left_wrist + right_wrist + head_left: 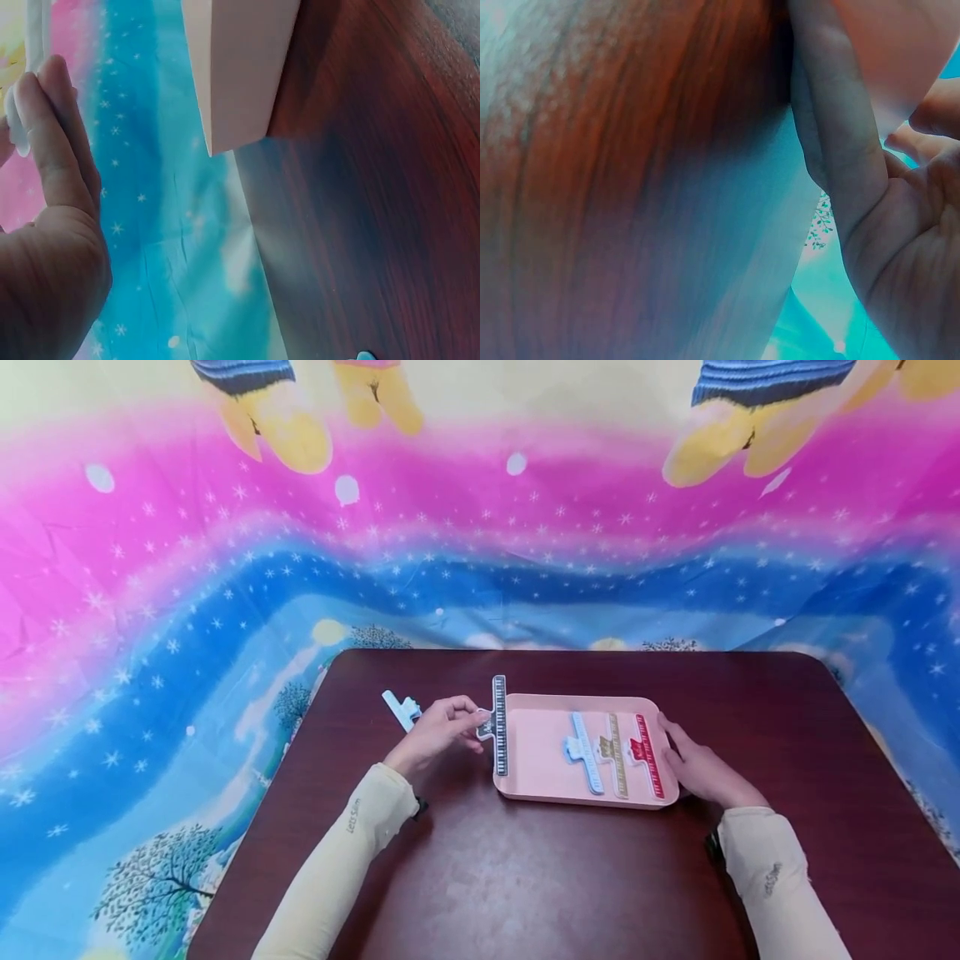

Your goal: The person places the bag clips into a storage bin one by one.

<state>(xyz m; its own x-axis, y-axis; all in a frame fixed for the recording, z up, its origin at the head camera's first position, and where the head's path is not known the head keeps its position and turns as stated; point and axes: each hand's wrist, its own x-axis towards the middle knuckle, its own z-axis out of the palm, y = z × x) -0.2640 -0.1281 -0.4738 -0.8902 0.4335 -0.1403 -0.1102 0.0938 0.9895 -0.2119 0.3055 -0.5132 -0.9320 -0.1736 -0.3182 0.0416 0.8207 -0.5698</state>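
Observation:
My left hand pinches a black clip with a piano-key pattern by its handle. The clip stands at the left rim of a pink tray, its long bar overlapping that rim in the head view. In the left wrist view, the pinched clip shows only as a pale edge at the fingertips. My right hand rests with fairly straight fingers against the tray's right side. Inside the tray, toward its right, lie a blue clip, a gold clip and a red clip, side by side.
A light blue clip lies on the dark wooden table, just beyond my left hand. Behind the table hangs a colourful cloth with snowflakes. Light reflects off the tabletop in front of the tray.

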